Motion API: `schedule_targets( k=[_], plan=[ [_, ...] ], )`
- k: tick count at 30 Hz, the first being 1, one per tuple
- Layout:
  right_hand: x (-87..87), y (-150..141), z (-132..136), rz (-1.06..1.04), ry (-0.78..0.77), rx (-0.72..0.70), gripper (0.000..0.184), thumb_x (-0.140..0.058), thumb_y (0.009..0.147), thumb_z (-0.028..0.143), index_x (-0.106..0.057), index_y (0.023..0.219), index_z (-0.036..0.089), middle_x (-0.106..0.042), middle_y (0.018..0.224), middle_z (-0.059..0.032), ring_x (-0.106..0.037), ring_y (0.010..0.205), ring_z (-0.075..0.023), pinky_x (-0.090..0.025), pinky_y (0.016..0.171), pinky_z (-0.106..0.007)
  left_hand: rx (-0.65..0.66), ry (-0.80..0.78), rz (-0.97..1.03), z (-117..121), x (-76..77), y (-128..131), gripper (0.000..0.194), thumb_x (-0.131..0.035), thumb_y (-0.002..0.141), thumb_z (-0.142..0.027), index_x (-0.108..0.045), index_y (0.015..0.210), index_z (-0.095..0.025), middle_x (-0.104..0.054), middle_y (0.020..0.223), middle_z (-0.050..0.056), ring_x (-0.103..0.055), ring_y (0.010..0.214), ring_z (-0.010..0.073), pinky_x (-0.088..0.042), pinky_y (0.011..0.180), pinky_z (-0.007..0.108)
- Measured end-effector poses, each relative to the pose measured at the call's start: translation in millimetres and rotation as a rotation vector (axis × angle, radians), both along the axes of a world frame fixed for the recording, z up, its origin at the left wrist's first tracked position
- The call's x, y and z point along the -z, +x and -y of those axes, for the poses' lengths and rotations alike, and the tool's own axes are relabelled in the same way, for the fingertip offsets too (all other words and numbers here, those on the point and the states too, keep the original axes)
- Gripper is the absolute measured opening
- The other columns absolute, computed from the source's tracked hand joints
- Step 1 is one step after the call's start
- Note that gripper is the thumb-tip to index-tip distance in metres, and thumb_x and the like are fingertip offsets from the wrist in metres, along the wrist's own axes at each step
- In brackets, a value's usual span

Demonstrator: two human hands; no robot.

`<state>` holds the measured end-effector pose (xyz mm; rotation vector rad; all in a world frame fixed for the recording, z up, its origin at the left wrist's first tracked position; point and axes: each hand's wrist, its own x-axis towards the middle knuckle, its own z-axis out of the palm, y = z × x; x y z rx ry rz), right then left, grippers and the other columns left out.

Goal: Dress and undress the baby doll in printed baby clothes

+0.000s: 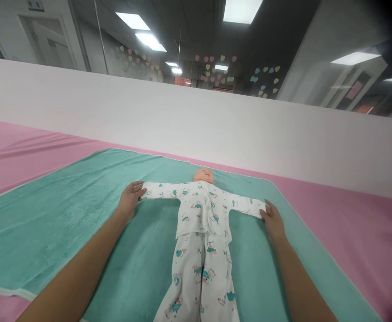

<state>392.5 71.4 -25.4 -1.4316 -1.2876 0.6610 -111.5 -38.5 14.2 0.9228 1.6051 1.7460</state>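
A baby doll [204,175] lies on its back on a green blanket [132,255], its head toward the wall. It wears a white printed long-sleeved top [196,210] and matching trousers [200,277], whose lower ends run out of the bottom of the view. Both sleeves are stretched out sideways. My left hand [132,197] pinches the cuff of the sleeve on the left. At the other side, the fingers of my right hand [273,221] close on the opposite cuff. No doll hands show at the sleeve ends.
Pink cloth [343,223] surrounds the blanket. Behind it rises a low white wall [189,120], topped by glass [189,40] with heart-shaped stickers and reflected ceiling lights. A door [48,42] appears at the upper left.
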Motion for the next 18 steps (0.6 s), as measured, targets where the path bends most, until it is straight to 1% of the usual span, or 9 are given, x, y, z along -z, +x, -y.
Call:
schedule_targets(
  k=[3, 6, 9, 11, 13, 14, 15, 17, 18],
  plan=[
    [4.7, -1, -5, 0.127, -0.044, 0.046, 0.071, -0.051, 0.070, 0.040, -0.034, 0.136, 0.021, -0.056, 0.117, -0.0103, -0.056, 0.097, -0.0254, -0.045, 0.081, -0.038, -0.028, -0.124, -0.250, -8, 8.9, -4, 0.048, -0.059, 0.069, -0.034, -0.051, 0.113, -0.016, -0.066, 0.096, 0.008, -0.061, 0.067, 0.0155, -0.044, 0.054, 0.024],
    [7.2, -5, -7, 0.323, -0.108, 0.043, 0.070, -0.046, 0.074, 0.037, -0.027, 0.139, 0.021, -0.054, 0.120, -0.0104, -0.055, 0.101, -0.0262, -0.042, 0.086, -0.040, -0.044, -0.267, -0.524, -13, 15.2, -3, 0.040, -0.053, 0.071, -0.027, -0.052, 0.110, -0.018, -0.066, 0.100, 0.009, -0.062, 0.077, 0.0203, -0.046, 0.064, 0.030],
    [6.0, -12, -3, 0.501, -0.131, 0.028, 0.061, -0.041, 0.077, 0.032, -0.033, 0.136, 0.021, -0.048, 0.126, -0.0111, -0.051, 0.107, -0.0276, -0.038, 0.091, -0.042, -0.071, -0.325, -0.654, -11, 16.8, 4, 0.035, -0.054, 0.069, -0.022, -0.057, 0.103, -0.021, -0.063, 0.105, 0.010, -0.058, 0.093, 0.0281, -0.043, 0.077, 0.037],
    [2.8, -19, 6, 0.599, -0.081, 0.083, 0.054, -0.040, 0.077, 0.029, -0.041, 0.130, 0.016, -0.042, 0.128, -0.0146, -0.049, 0.106, -0.0285, -0.039, 0.089, -0.042, -0.100, -0.334, -0.750, -5, 14.4, 13, 0.037, -0.052, 0.070, -0.020, -0.057, 0.107, -0.021, -0.058, 0.114, 0.012, -0.053, 0.105, 0.0316, -0.040, 0.084, 0.041],
    [-2.0, -30, 25, 0.684, 0.034, 0.137, 0.049, -0.042, 0.077, 0.028, -0.047, 0.122, 0.010, -0.039, 0.126, -0.0184, -0.047, 0.108, -0.0295, -0.040, 0.090, -0.043, -0.126, -0.333, -0.884, 6, 9.7, 25, 0.040, -0.047, 0.072, -0.016, -0.054, 0.111, -0.018, -0.050, 0.123, 0.015, -0.048, 0.111, 0.0323, -0.037, 0.089, 0.042],
    [-4.7, -36, 39, 0.690, 0.101, 0.125, 0.046, -0.043, 0.078, 0.028, -0.049, 0.119, 0.009, -0.039, 0.123, -0.0187, -0.045, 0.109, -0.0294, -0.039, 0.091, -0.043, -0.128, -0.330, -0.956, 14, 7.0, 32, 0.040, -0.045, 0.073, -0.015, -0.053, 0.113, -0.017, -0.047, 0.125, 0.015, -0.046, 0.113, 0.0318, -0.037, 0.091, 0.042],
    [-7.4, -43, 56, 0.678, 0.167, 0.079, 0.043, -0.044, 0.078, 0.028, -0.050, 0.116, 0.009, -0.041, 0.120, -0.0179, -0.044, 0.111, -0.0288, -0.038, 0.093, -0.043, -0.108, -0.318, -1.018, 26, 4.5, 41, 0.039, -0.044, 0.074, -0.015, -0.052, 0.113, -0.016, -0.047, 0.124, 0.015, -0.046, 0.114, 0.0309, -0.038, 0.091, 0.041],
    [-12.3, -56, 100, 0.577, 0.234, -0.132, 0.037, -0.045, 0.081, 0.031, -0.051, 0.114, 0.015, -0.044, 0.117, -0.0135, -0.046, 0.109, -0.0243, -0.041, 0.093, -0.040, -0.005, -0.272, -1.083, 57, 1.3, 63, 0.034, -0.043, 0.078, -0.019, -0.052, 0.111, -0.017, -0.050, 0.118, 0.012, -0.049, 0.109, 0.0274, -0.042, 0.088, 0.038],
    [-14.1, -60, 126, 0.523, 0.235, -0.256, 0.035, -0.045, 0.082, 0.033, -0.051, 0.114, 0.018, -0.045, 0.117, -0.0115, -0.047, 0.109, -0.0227, -0.042, 0.092, -0.039, 0.088, -0.222, -1.078, 77, 1.3, 75, 0.031, -0.043, 0.081, -0.025, -0.052, 0.110, -0.019, -0.052, 0.115, 0.010, -0.052, 0.106, 0.0251, -0.044, 0.086, 0.036]
  ],
)
